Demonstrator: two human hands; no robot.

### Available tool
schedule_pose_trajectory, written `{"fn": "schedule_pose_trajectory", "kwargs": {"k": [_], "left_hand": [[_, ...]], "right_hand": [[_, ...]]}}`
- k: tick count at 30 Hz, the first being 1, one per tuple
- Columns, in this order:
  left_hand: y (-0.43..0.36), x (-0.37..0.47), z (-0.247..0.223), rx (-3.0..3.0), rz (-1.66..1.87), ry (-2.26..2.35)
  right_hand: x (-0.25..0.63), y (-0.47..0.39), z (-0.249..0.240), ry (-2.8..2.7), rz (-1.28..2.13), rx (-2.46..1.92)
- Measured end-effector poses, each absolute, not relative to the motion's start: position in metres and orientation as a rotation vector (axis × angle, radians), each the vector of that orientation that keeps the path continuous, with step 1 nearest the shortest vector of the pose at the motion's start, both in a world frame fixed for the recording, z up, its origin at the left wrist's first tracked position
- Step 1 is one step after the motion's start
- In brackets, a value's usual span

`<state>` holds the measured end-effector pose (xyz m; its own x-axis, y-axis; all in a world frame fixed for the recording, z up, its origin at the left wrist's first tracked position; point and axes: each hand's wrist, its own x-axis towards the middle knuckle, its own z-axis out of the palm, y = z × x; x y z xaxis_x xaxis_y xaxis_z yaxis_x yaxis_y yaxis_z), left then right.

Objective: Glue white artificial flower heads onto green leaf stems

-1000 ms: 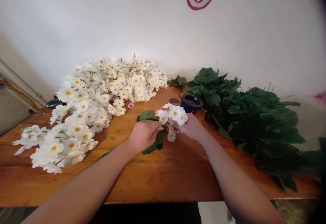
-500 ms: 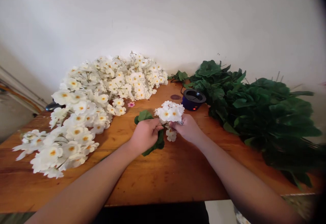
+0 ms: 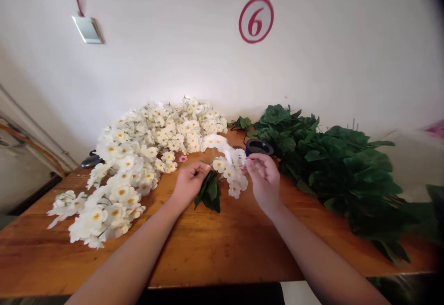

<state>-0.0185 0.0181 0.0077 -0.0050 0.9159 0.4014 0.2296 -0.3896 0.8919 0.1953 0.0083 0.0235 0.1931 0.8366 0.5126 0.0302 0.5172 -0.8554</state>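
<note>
My left hand (image 3: 190,181) pinches the top of a bunch of green leaves (image 3: 209,192), which hangs down below its fingertips. Just right of it is a spray of white flowers (image 3: 233,173) with yellow-orange centres, partly blurred at the top. My right hand (image 3: 262,178) is curled at the right side of this spray, its fingertips pressed together on the edge of the blossoms. Behind the right hand stands a dark round pot (image 3: 259,147), its lower part hidden by the fingers.
A large heap of white flowers (image 3: 126,164) covers the left of the wooden table (image 3: 222,254). Green leaves (image 3: 329,157) are piled on the right. A small pink flower (image 3: 182,159) lies near the middle. The wall (image 3: 173,41) rises behind.
The view has tilted up, showing more wall. The leaves now hang downward under my left hand. The white flowers have spread and turned, and my right hand has moved slightly right with its palm turned up.
</note>
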Motion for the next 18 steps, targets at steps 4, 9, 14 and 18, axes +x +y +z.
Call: {"fn": "schedule_pose_trajectory", "kwargs": {"k": [4,9,14,18], "left_hand": [[0.025,-0.037,0.024,0.957,1.775,0.889],[0.02,-0.048,0.038,0.862,1.885,0.685],[0.006,-0.034,0.037,0.86,1.885,0.614],[0.0,-0.021,0.035,0.951,1.853,0.664]], "right_hand": [[0.19,-0.019,0.028,-1.417,0.388,-0.845],[0.143,-0.059,0.013,-2.019,0.832,-1.057],[0.097,-0.083,-0.011,-1.991,1.017,-1.055],[0.087,-0.09,-0.034,-1.68,1.176,-1.04]]}}
